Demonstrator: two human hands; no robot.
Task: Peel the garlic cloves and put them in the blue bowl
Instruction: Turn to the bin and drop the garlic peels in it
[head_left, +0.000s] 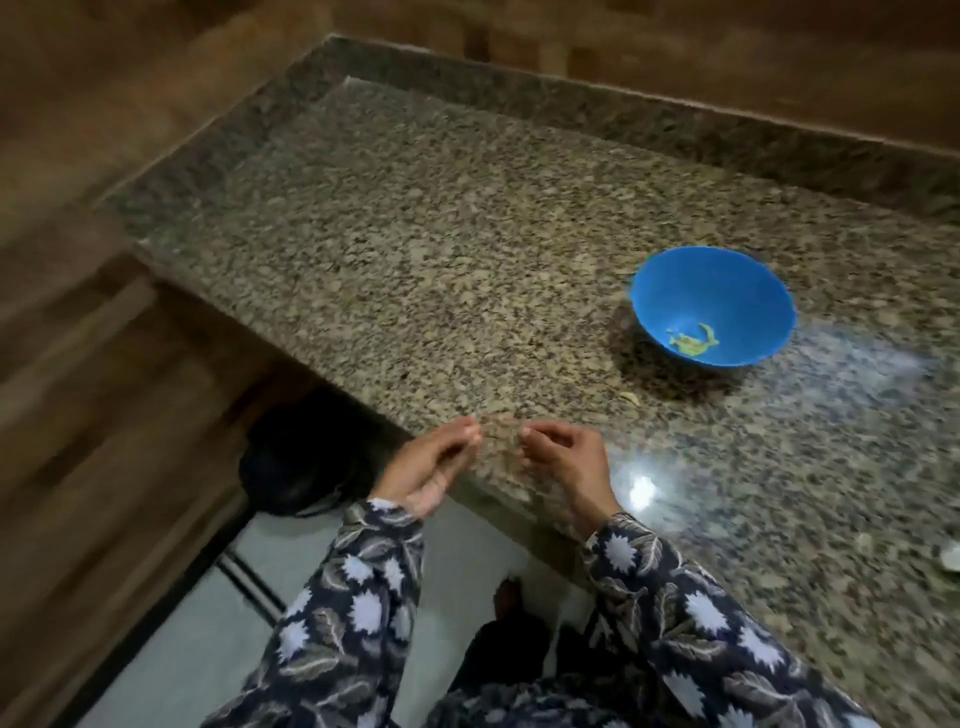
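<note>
Where speckled granite counter ends, left hand, right hand apart, curled, grip unclear, round blue bowl.

1. Long sleeves cover both arms, left sleeve and right sleeve, in one dark navy fabric.
2. The print mixes pale, jagged-petalled flowers with grey veined leaves.
3. Loose cuffs end at the wrists, leaving left hand and right hand uncovered.
4. The same print covers the torso at the bottom edge.
</note>
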